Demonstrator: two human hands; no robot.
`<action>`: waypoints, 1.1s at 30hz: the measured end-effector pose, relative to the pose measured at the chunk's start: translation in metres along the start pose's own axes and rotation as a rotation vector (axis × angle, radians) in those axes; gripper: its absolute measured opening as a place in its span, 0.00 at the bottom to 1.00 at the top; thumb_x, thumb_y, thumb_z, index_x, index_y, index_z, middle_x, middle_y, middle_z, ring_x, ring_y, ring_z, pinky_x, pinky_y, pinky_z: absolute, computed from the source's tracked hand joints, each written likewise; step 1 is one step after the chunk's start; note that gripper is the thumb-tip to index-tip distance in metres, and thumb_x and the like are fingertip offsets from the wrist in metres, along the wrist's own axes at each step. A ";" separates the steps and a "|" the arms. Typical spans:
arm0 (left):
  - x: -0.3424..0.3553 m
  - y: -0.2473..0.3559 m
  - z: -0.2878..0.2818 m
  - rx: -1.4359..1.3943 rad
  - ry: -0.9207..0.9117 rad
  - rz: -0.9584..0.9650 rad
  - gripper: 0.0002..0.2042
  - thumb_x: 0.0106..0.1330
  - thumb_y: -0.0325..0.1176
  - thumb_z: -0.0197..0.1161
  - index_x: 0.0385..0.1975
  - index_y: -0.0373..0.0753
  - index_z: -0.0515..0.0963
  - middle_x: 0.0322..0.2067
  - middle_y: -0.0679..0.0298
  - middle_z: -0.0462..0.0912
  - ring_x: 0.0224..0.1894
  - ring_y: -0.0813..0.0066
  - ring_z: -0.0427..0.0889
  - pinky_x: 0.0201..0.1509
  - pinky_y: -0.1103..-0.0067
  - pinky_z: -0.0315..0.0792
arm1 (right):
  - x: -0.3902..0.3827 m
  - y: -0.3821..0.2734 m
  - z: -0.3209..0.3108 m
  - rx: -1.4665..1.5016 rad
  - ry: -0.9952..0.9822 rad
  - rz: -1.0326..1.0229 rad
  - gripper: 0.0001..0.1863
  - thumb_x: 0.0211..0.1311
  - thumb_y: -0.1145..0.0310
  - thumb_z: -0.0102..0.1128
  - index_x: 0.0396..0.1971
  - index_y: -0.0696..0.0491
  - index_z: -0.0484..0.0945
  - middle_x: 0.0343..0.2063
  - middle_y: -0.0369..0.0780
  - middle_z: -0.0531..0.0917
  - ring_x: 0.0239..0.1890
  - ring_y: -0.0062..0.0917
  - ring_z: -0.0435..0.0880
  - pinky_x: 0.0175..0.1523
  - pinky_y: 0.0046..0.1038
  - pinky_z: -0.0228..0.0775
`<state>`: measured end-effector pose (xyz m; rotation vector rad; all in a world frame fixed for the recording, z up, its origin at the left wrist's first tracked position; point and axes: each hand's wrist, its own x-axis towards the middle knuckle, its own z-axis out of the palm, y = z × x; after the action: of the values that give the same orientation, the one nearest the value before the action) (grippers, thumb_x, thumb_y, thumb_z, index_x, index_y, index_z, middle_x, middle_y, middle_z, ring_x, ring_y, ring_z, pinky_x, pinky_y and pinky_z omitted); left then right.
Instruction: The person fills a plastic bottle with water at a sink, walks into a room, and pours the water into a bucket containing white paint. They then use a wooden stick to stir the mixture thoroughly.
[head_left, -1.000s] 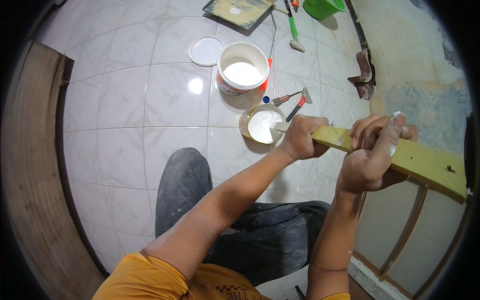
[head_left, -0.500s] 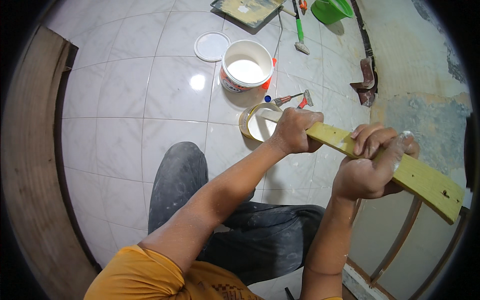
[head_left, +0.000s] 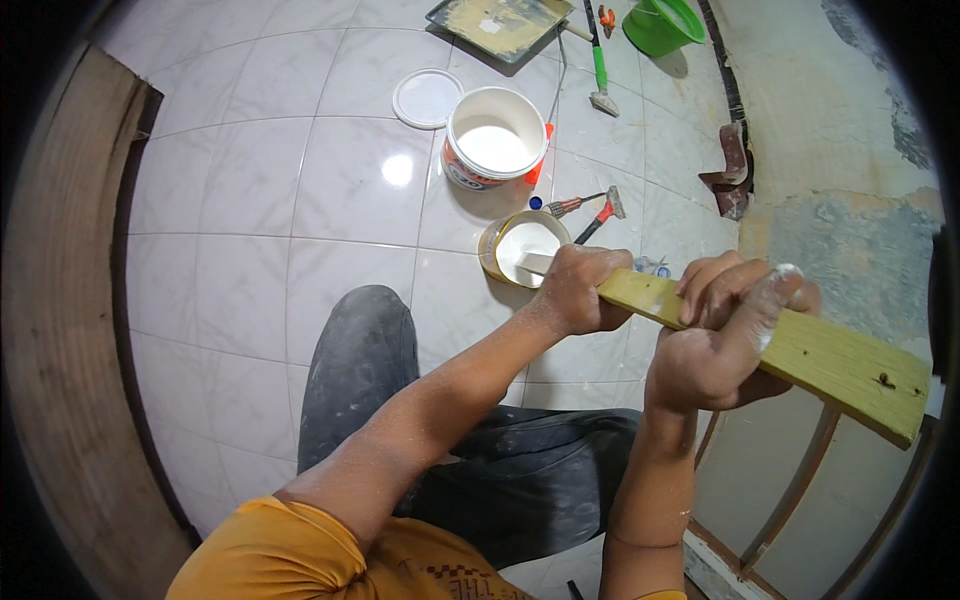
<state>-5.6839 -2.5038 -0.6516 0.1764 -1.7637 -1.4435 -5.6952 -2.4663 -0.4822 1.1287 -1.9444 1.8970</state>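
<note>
Both my hands are closed around a long yellowish wooden plank point(head_left: 850, 365), held slanting from the open can to the right. My left hand point(head_left: 580, 288) wraps it near its lower end, and my right hand point(head_left: 735, 325) grips it around the middle, with white paste on the thumb. The plank's whitened tip points down into a round can point(head_left: 490, 245) of white paste. Just behind that can stands a larger white bucket point(head_left: 496, 140), part filled with white material. A red-handled scraper point(head_left: 607, 210) and a screwdriver point(head_left: 577, 205) lie beside the can.
A round white lid point(head_left: 427, 97) lies left of the bucket. Farther off are a stained paint tray point(head_left: 505, 25), a green-handled scraper point(head_left: 600, 75) and a green bucket point(head_left: 663, 28). A patched wall point(head_left: 840, 230) rises at right; a wooden beam point(head_left: 75, 330) runs along the left.
Both hands have shifted a little toward me and left, bringing the plank with them. The plank's tip now shows lower in the can, and more of the red-handled scraper is visible.
</note>
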 end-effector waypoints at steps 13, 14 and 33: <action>0.012 -0.016 0.042 -0.075 0.085 0.051 0.15 0.55 0.39 0.70 0.21 0.41 0.70 0.17 0.54 0.74 0.22 0.48 0.80 0.26 0.64 0.73 | 0.009 0.023 -0.025 0.071 -0.009 -0.013 0.14 0.84 0.61 0.44 0.35 0.52 0.59 0.17 0.34 0.63 0.16 0.16 0.62 0.21 0.20 0.57; 0.013 -0.015 0.046 -0.085 0.089 0.054 0.15 0.55 0.40 0.70 0.21 0.41 0.70 0.18 0.54 0.74 0.23 0.48 0.80 0.27 0.63 0.73 | 0.013 0.026 -0.026 0.081 0.003 -0.023 0.16 0.84 0.60 0.45 0.34 0.52 0.58 0.17 0.33 0.63 0.16 0.15 0.62 0.19 0.19 0.55; 0.018 -0.025 0.044 0.024 -0.040 0.089 0.14 0.54 0.41 0.72 0.25 0.41 0.74 0.21 0.55 0.78 0.24 0.51 0.82 0.28 0.65 0.75 | 0.010 0.025 -0.043 -0.013 0.090 0.013 0.15 0.83 0.61 0.43 0.32 0.50 0.60 0.15 0.33 0.62 0.15 0.18 0.63 0.22 0.21 0.58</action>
<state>-5.7342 -2.4894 -0.6640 0.0810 -1.7992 -1.3711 -5.7338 -2.4333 -0.4882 1.0107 -1.9178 1.9044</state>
